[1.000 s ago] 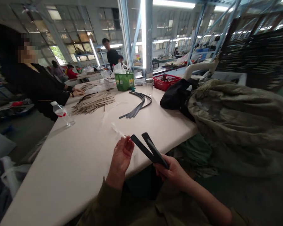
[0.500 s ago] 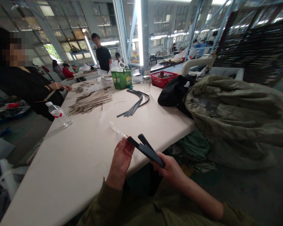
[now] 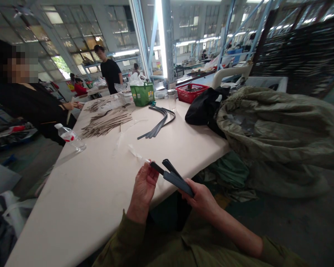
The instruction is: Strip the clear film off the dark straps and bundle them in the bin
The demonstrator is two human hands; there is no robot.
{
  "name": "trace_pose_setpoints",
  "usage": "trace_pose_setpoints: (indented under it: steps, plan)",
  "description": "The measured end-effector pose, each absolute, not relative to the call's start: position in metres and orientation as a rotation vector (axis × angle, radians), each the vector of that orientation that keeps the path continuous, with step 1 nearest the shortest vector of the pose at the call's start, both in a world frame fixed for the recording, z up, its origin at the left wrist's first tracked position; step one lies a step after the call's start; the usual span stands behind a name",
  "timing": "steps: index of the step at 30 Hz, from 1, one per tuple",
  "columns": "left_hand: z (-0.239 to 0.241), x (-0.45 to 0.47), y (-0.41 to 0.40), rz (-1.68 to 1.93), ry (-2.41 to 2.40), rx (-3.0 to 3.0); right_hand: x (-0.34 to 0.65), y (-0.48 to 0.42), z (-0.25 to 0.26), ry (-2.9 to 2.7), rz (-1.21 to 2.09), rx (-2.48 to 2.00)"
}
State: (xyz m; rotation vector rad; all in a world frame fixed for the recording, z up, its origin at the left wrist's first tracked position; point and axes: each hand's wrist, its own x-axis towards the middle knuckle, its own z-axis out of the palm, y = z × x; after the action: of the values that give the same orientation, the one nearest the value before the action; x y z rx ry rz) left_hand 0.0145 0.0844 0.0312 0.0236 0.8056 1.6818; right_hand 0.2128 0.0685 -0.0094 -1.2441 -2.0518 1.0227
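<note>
Head view: dark flat strips (image 3: 174, 178), V-splayed; right hand (image 3: 200, 197) fingers clamp base, left hand (image 3: 143, 186) pinches tip.

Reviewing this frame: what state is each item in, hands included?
Dark strips, held, tips splayed apart.
Left hand, pinching one strip's tip.
Right hand, closed around the strips' lower ends.
Water bottle, capped.
Glass jar, lidded, upright.
Curved strips, lying flat, bunched.
Olive sack, bulging.
Red basket, holding dark pieces.
</note>
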Motion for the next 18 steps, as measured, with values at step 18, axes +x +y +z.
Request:
trace_pose_setpoints:
  steps: [18]
  plan:
    - [0.0266,0.0151,0.0797,1.673,0.85,0.104,0.2132,0.0675,-0.009,-2.112,0.939,-1.337]
